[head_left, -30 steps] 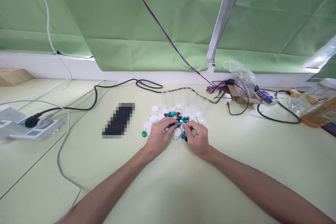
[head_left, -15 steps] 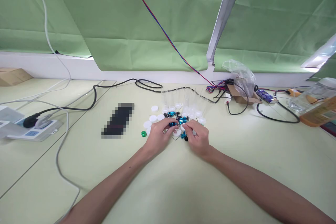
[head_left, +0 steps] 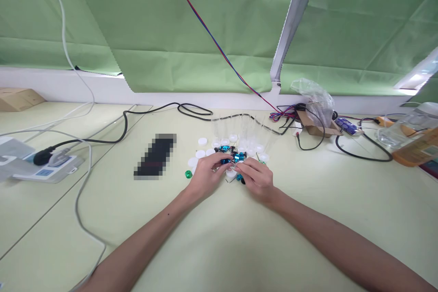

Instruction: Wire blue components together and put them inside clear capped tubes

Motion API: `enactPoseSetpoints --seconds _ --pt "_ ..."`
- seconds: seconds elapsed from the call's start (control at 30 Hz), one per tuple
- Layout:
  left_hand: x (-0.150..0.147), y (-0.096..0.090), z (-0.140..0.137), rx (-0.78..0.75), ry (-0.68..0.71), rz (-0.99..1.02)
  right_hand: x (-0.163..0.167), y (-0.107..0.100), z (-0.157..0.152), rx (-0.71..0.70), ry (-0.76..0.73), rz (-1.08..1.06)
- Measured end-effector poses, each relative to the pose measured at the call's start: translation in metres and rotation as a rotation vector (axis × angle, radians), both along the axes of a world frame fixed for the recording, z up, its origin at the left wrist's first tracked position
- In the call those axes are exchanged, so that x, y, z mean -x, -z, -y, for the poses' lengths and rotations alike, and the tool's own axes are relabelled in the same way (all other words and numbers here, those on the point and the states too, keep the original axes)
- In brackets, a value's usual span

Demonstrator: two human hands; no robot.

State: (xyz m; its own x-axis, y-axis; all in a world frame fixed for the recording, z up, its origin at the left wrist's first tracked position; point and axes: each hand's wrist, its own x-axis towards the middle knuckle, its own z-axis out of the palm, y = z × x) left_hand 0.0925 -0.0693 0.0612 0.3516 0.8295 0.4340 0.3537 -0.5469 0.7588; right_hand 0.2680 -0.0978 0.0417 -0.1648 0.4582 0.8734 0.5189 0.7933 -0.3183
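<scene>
My left hand (head_left: pixel 205 172) is closed in a pinch around a small blue metallic part (head_left: pixel 225 161) above the middle of the table. Fingers together, my right hand (head_left: pixel 258 179) meets it from the right. A thin, light-coloured bit shows at its fingertips, too small to name. Just beyond the hands lie more blue metal parts (head_left: pixel 240 156) with black ends. Around them are several round white caps (head_left: pixel 202 141) and upright clear tubes (head_left: pixel 246 130). A green metal piece (head_left: pixel 188 174) rests left of my left hand. Small blue and black pieces (head_left: pixel 239 177) are partly hidden under my right hand.
A pixelated black rectangle (head_left: pixel 155 157) lies to the left. White power strip (head_left: pixel 44 166), black cable (head_left: pixel 125 123) and white cord (head_left: pixel 80 191) occupy the left side. At right are an open cardboard box (head_left: pixel 318 127) with a plastic bag, wires and an orange-labelled bottle (head_left: pixel 415 148).
My right hand's fingers have stretched further left and shifted their grip near the blue part. My left hand keeps its hold. The whole view has shifted slightly.
</scene>
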Motion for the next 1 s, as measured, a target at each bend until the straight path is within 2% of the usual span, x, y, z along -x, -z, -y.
enactPoseSetpoints --seconds 0.27,0.67,1.0 --pt "-0.003 -0.002 0.003 0.093 -0.024 0.12 0.002 0.008 0.0 0.035 0.064 0.01" --pt "-0.003 -0.009 0.003 0.401 0.132 0.421 0.002 0.007 -0.002 0.053 0.093 -0.043" --pt "0.0 -0.012 -0.001 0.633 0.202 0.544 0.003 0.002 -0.002 0.112 0.075 -0.153"
